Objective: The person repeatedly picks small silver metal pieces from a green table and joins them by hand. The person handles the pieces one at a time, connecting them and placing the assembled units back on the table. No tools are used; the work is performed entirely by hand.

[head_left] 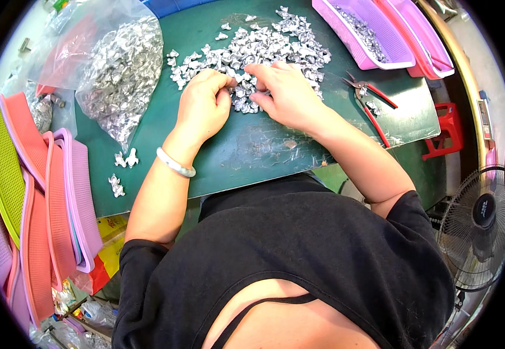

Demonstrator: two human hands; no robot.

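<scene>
Pinching silver pieces — left hand and right hand, fingers curled.

Your left hand curled knuckles-up, fingertips pinched together, your right hand flat beside it, fingers bent inward, both forearms reaching forward, elbows bent.

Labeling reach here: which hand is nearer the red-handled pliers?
Right. The right hand lies on the pile of small silver pieces, just left of the pliers. The left hand sits farther left, beyond the right one.
</scene>
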